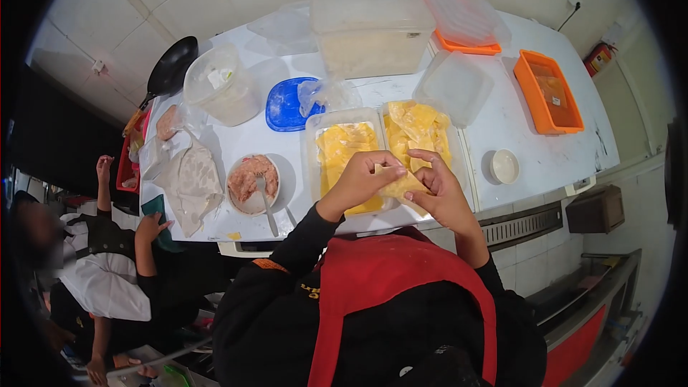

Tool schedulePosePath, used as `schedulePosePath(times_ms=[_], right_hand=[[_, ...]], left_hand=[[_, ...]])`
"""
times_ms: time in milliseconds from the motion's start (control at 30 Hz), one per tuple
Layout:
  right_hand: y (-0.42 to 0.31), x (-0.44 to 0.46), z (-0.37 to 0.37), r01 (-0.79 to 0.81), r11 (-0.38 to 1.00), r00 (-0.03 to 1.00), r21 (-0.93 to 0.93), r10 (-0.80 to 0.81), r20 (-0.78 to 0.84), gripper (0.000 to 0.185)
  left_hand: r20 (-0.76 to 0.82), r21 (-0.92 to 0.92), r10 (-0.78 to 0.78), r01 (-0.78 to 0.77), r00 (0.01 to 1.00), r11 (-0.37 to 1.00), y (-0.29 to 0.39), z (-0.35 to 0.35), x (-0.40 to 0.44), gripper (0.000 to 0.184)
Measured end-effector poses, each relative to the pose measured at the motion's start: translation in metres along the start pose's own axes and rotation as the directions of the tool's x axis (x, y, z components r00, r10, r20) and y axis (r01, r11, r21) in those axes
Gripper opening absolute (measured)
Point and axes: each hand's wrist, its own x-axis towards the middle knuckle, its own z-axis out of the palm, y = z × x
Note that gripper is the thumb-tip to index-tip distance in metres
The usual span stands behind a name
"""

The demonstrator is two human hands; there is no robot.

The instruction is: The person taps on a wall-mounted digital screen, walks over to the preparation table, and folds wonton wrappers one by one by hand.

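A pale yellow dumpling wrapper (401, 187) is pinched between my left hand (364, 178) and my right hand (443, 192), over the near edge of two plastic tubs. Whether filling lies inside it, I cannot tell. The left tub (311, 145) and the right tub (459, 161) both hold stacks of yellow wrappers (347, 142), dusted with white in places. Left of them is a white bowl (278, 185) of pink minced meat (251, 175). A metal fork (268, 206) leans in it, handle toward me.
At the back stand a large lidded plastic box (373, 36), a round bucket (223, 97) and a blue lid (281, 111). An orange basket (537, 93) and a small cup (504, 166) sit at right. A cloth (188, 183) lies at left, near another person (107, 265).
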Motion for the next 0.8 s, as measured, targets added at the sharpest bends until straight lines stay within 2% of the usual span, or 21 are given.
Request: schedulePosePath(times_ms=[33, 67, 100, 167, 200, 267, 333, 367, 433, 467, 500, 533, 567, 600, 633, 667, 733, 800], right_hand=[[-0.002, -0.001, 0.000, 0.009, 0.997, 1.000, 0.070, -0.008, -0.008, 0.060], [-0.005, 0.000, 0.001, 0.021, 0.990, 1.000, 0.136, -0.018, -0.022, 0.060], [-0.008, -0.001, 0.001, 0.036, 0.979, 0.999, 0.200, -0.028, -0.041, 0.060], [0.011, 0.004, -0.005, 0.073, 0.994, 0.981, 0.084, -0.057, -0.184, 0.059], [0.016, 0.006, -0.007, 0.089, 0.996, 0.965, 0.026, -0.080, -0.249, 0.059], [0.015, 0.002, -0.015, 0.014, 0.977, 0.939, -0.215, -0.087, -0.331, 0.059], [0.003, -0.006, -0.030, -0.055, 0.923, 0.927, -0.380, -0.094, -0.363, 0.057], [0.026, -0.011, -0.056, 0.009, 0.860, 0.868, -0.510, -0.260, -0.423, 0.054], [0.038, -0.032, -0.113, -0.286, 0.631, 0.829, -0.722, -0.215, -0.516, 0.046], [0.053, -0.044, -0.142, -0.337, 0.686, 0.809, -0.645, -0.140, -0.571, 0.050], [0.045, -0.054, -0.149, -0.455, 0.674, 0.793, -0.582, 0.009, -0.609, 0.052], [0.083, -0.071, -0.191, -0.438, 0.525, 0.847, -0.729, -0.030, -0.530, 0.054], [0.077, -0.070, -0.190, -0.608, 0.506, 0.768, -0.611, 0.184, -0.613, 0.057], [0.071, -0.069, -0.190, -0.760, 0.423, 0.645, -0.495, 0.387, -0.660, 0.060], [0.149, -0.086, -0.263, -0.622, 0.402, 0.777, -0.672, 0.214, -0.592, 0.061], [0.090, -0.071, -0.206, -0.753, 0.431, 0.653, -0.497, 0.396, -0.646, 0.057], [0.159, -0.070, -0.277, -0.645, 0.590, 0.740, -0.486, 0.321, -0.591, 0.054], [0.157, -0.061, -0.279, -0.701, 0.554, 0.697, -0.449, 0.396, -0.598, 0.052]], left_hand=[[0.038, -0.325, 0.077, -0.061, 0.996, 0.944, -0.015, 0.002, 0.001, 0.035], [0.055, -0.618, 0.162, -0.094, 0.985, 0.780, -0.028, 0.006, 0.003, 0.040], [0.076, -0.751, 0.118, -0.021, 0.990, 0.660, -0.037, 0.014, 0.002, 0.043], [0.142, -0.926, 0.031, 0.121, 0.989, 0.357, -0.047, 0.032, -0.004, 0.049], [0.146, -0.888, -0.080, 0.166, 0.986, 0.428, -0.048, 0.037, -0.001, 0.052], [0.108, -0.797, -0.297, 0.261, 0.949, 0.544, -0.048, 0.048, 0.006, 0.056], [0.171, -0.887, -0.186, 0.233, 0.968, 0.399, -0.044, 0.049, 0.012, 0.054], [0.174, -0.921, -0.123, 0.206, 0.977, 0.330, -0.040, 0.045, 0.014, 0.053], [0.142, -0.941, -0.142, 0.178, 0.980, 0.288, -0.050, 0.036, 0.015, 0.048], [0.087, -0.952, -0.152, 0.127, 0.985, 0.278, -0.052, 0.027, 0.012, 0.046], [0.011, -0.906, -0.198, 0.094, 0.980, 0.412, -0.046, 0.019, 0.007, 0.041], [-0.077, -0.842, -0.242, 0.067, 0.967, 0.535, -0.040, 0.014, 0.004, 0.037], [-0.202, -0.806, -0.250, -0.015, 0.947, 0.591, -0.041, 0.012, 0.004, 0.033], [-0.320, -0.764, -0.250, -0.092, 0.914, 0.639, -0.042, 0.007, 0.004, 0.030], [-0.413, -0.697, -0.219, -0.152, 0.884, 0.701, -0.038, 0.001, -0.002, 0.028], [-0.484, -0.630, -0.189, -0.190, 0.854, 0.753, -0.034, -0.002, -0.006, 0.026], [-0.560, -0.540, -0.143, -0.229, 0.816, 0.810, -0.019, -0.010, -0.015, 0.023], [-0.586, -0.506, -0.125, -0.242, 0.801, 0.828, -0.009, -0.014, -0.024, 0.022]])
